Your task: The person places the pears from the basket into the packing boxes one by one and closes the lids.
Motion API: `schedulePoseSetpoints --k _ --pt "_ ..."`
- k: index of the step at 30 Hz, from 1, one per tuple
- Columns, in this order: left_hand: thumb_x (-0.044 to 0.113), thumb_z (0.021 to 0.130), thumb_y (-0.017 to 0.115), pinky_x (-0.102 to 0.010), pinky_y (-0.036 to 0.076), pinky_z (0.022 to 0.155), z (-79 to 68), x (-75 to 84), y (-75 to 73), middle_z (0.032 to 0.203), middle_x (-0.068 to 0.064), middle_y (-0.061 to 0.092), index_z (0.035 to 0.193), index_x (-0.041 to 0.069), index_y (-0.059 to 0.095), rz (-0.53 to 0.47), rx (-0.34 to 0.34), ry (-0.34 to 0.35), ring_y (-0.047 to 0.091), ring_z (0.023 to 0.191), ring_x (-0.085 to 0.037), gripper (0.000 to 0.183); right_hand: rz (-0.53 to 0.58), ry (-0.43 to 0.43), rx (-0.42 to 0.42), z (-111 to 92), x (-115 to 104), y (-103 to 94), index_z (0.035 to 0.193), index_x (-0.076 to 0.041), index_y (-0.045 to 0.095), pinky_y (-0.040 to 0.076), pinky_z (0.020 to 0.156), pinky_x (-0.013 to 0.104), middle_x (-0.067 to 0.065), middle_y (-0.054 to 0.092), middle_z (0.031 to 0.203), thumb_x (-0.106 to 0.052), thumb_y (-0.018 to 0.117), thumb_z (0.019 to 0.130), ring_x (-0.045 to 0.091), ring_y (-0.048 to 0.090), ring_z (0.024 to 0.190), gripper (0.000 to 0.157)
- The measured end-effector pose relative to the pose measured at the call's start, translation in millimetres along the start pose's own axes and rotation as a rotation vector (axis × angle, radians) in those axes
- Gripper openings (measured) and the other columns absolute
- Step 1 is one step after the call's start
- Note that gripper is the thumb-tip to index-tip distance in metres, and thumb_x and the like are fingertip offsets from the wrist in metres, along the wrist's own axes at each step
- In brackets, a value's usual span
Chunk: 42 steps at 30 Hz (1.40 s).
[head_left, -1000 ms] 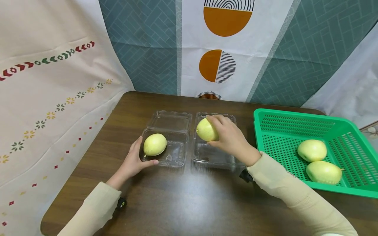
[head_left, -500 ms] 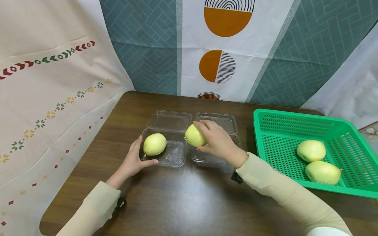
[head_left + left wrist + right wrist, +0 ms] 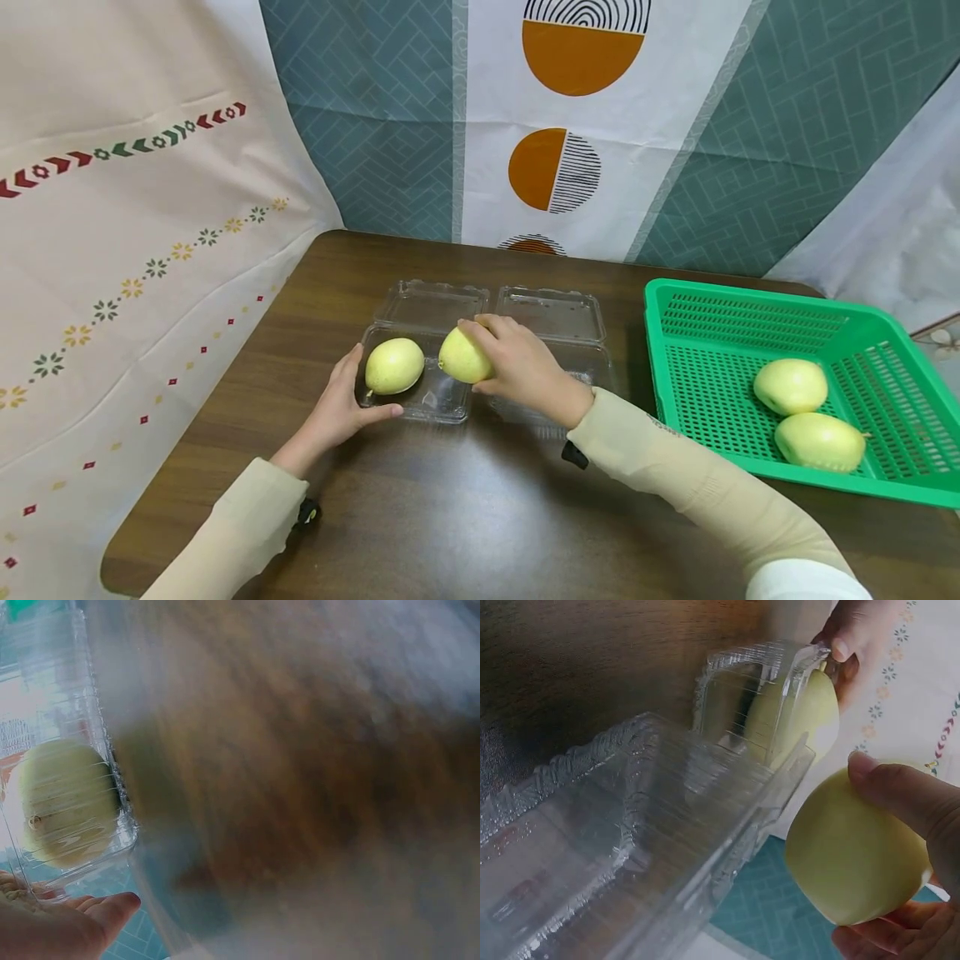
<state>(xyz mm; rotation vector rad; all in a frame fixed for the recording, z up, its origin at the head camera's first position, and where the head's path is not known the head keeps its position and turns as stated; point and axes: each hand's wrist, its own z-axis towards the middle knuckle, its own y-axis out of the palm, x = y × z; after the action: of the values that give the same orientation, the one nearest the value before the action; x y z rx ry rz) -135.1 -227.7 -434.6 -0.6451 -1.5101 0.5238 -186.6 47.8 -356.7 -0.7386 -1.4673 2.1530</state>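
A yellow-green pear [image 3: 459,357] is gripped between the thumb and fingers of my right hand [image 3: 528,367], above the right side of the left clear plastic box [image 3: 438,408]. Another pear [image 3: 395,367] lies in the left part of that box, stem toward the front. My left hand [image 3: 337,410] rests against the box's front-left corner, fingers straight along the side and thumb along the front. In the right wrist view, the held pear [image 3: 851,847] is close to the camera, with the boxed pear [image 3: 817,712] behind it. Blur covers most of the left wrist view.
A second clear plastic box [image 3: 592,362], its lid [image 3: 551,313] folded back, stands right of the first and is partly hidden by my right hand. Farther right, a green basket [image 3: 705,333] holds two pears [image 3: 820,442]. Patterned cloths hang behind and left of the brown table [image 3: 420,517].
My right hand has carried its pear leftward, from above the right box to above the right side of the left box. My left hand has stayed at its corner.
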Motion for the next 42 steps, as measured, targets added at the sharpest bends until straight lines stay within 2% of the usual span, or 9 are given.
schedulePoseSetpoints --k 25,42 --pt "0.034 0.072 0.083 -0.062 0.02 0.11 -2.3 -1.7 0.9 0.155 -0.027 0.008 0.149 -0.008 0.006 0.004 -0.002 -0.002 0.012 0.142 -0.045 0.117 0.008 -0.047 -0.053 12 -9 28.9 0.135 -0.007 0.048 0.051 0.088 0.043 0.015 0.055 0.124 -0.029 0.087 0.067 0.031 0.057 0.109 0.082" --pt "0.037 0.073 0.082 -0.063 0.021 0.109 0.4 -1.3 1.2 0.156 -0.027 0.007 0.149 -0.008 0.004 0.003 -0.005 0.002 0.011 0.141 -0.046 0.118 -0.043 -0.142 -0.019 16 -11 43.1 0.134 -0.008 0.049 0.053 0.087 0.042 0.017 0.055 0.124 -0.027 0.089 0.064 0.031 0.058 0.108 0.082"
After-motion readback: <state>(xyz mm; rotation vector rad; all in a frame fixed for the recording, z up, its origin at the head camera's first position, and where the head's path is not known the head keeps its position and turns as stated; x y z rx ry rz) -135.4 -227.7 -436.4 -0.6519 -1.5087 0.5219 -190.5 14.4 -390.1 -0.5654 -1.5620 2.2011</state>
